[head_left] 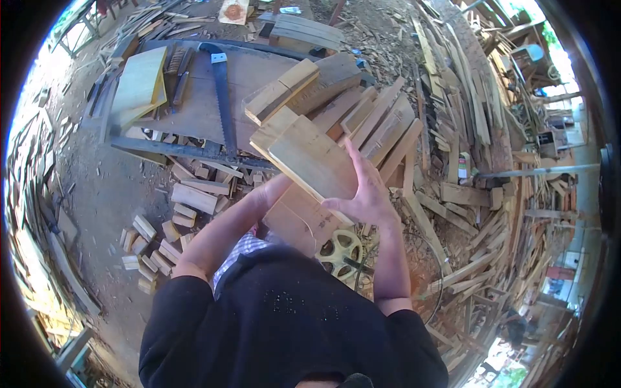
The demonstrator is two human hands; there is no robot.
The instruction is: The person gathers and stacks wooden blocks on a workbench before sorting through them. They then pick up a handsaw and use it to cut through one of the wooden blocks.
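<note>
A flat, pale wooden board (pixel 317 158) lies tilted in front of my chest, on top of another board (pixel 275 129) whose edge shows at the left. My right hand (pixel 369 194) clasps the near right end of the top board, thumb on the near corner and fingers spread along the far side. My left forearm reaches beneath the boards, and the left hand is hidden behind them. Just beyond the boards sits a thick wooden block (pixel 281 90).
A hand saw (pixel 223 97) lies on the work table (pixel 255 64) beside yellowish panels (pixel 139 81). Several short wood blocks (pixel 158 252) are on the ground at left. A spoked wheel (pixel 339 253) is near my legs. Long wood strips (pixel 466 84) pile up at right.
</note>
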